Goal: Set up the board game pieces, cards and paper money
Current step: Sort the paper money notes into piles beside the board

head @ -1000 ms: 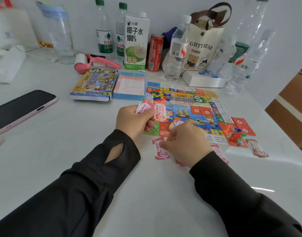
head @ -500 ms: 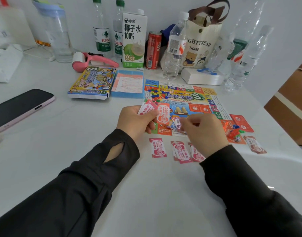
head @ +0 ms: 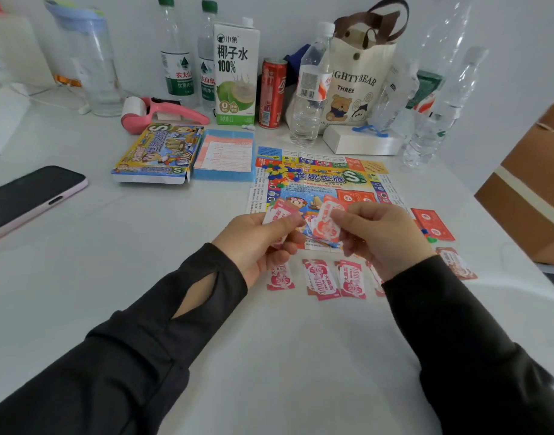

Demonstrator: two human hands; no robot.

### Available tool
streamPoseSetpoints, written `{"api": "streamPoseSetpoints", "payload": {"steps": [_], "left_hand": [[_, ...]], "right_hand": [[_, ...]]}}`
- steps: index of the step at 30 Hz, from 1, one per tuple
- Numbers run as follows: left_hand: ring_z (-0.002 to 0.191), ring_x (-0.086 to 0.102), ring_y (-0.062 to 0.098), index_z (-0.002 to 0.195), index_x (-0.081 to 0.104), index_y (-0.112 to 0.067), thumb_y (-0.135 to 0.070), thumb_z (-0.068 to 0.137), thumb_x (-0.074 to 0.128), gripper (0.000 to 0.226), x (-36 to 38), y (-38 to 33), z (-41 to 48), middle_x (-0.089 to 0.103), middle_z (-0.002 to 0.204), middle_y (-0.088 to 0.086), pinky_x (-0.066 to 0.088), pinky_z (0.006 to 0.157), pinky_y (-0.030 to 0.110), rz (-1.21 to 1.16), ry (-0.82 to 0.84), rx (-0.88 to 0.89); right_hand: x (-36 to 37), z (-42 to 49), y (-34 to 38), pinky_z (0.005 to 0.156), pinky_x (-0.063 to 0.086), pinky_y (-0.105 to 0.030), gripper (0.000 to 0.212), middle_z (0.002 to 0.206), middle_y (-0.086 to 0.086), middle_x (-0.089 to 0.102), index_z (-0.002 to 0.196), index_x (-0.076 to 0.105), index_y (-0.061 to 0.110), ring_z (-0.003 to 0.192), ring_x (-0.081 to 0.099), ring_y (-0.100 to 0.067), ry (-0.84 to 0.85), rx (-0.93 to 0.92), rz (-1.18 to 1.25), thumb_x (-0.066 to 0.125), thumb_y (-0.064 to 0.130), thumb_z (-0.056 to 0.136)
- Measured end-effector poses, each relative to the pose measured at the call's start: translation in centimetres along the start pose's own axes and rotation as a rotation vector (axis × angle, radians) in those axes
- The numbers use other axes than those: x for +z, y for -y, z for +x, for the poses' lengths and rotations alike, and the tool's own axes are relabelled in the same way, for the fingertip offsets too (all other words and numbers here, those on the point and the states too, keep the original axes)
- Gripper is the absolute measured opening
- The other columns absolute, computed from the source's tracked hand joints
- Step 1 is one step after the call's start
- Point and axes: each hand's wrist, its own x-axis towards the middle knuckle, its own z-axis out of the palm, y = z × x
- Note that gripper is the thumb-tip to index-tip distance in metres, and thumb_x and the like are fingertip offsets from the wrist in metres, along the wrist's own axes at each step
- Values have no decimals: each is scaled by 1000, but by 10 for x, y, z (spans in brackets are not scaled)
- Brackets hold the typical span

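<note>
Notes point(head: 319, 279): four pink in a row on table point(head: 269, 356), centre frame | left grip point(head: 260, 240): pinching pink wad point(head: 280, 215) | right grip point(head: 379, 233): pinching one note point(head: 327, 224)

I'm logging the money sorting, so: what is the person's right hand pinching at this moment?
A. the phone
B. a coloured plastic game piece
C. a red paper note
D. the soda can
C: the right hand pinches a red paper note between thumb and fingers, while the left hand grips the stack of notes.
</note>
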Motion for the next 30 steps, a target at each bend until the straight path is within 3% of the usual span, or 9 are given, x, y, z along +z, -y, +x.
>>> {"api": "streamPoseSetpoints", "payload": {"steps": [5, 9, 14, 17, 21, 27, 30], "left_hand": [[49, 63, 15, 91, 63, 0, -23, 96, 44, 30, 0, -7, -2, 66, 68, 13, 52, 43, 19, -216, 75, -139], [59, 69, 23, 99, 59, 3, -11, 99, 34, 28, 1, -11, -8, 69, 72, 17, 56, 51, 26, -267, 118, -160], [58, 69, 22, 112, 53, 0, -8, 100, 33, 25, 5, -8, -9, 70, 67, 14, 56, 48, 24, -158, 104, -122], [58, 69, 22, 116, 51, 0, -8, 99, 35, 25, 8, -4, -10, 70, 69, 14, 56, 46, 24, -149, 120, -128], [64, 70, 23, 98, 56, -3, -8, 98, 38, 19, 10, 0, -11, 71, 78, 15, 56, 50, 24, -120, 163, -122], [64, 70, 21, 87, 60, -7, -6, 94, 45, 17, 9, 1, -11, 72, 76, 12, 55, 46, 22, -77, 125, -45], [65, 71, 22, 85, 61, -9, -5, 92, 48, 15, 9, 1, -12, 72, 79, 13, 54, 46, 22, -69, 111, -41]], "right_hand": [[-16, 5, 3, 42, 42, -20, 35, 45, 0, 53, 53, 62, 12, 41, 44, -11, -137, -4, 330, 59, 5, 87], [-17, 7, 1, 41, 43, -19, 35, 45, -1, 54, 53, 60, 11, 39, 44, -11, -136, 10, 332, 59, 4, 87], [-23, 7, 4, 43, 44, -20, 24, 46, -1, 54, 63, 60, 6, 40, 44, -12, -172, -25, 351, 58, 5, 87], [-23, 6, 3, 42, 44, -21, 29, 46, -2, 55, 58, 61, 8, 40, 44, -12, -117, -6, 344, 59, 6, 86], [-13, 3, 1, 43, 42, -20, 38, 49, -2, 58, 48, 65, 14, 43, 46, -12, -1, 21, 201, 61, 11, 85], [-28, 4, 8, 45, 42, -19, 32, 50, 2, 55, 54, 64, 14, 47, 45, -11, -265, -142, 306, 62, 12, 86], [-31, 5, 6, 44, 42, -19, 26, 50, 2, 55, 60, 64, 13, 46, 45, -10, -283, -119, 346, 63, 12, 86]]}}
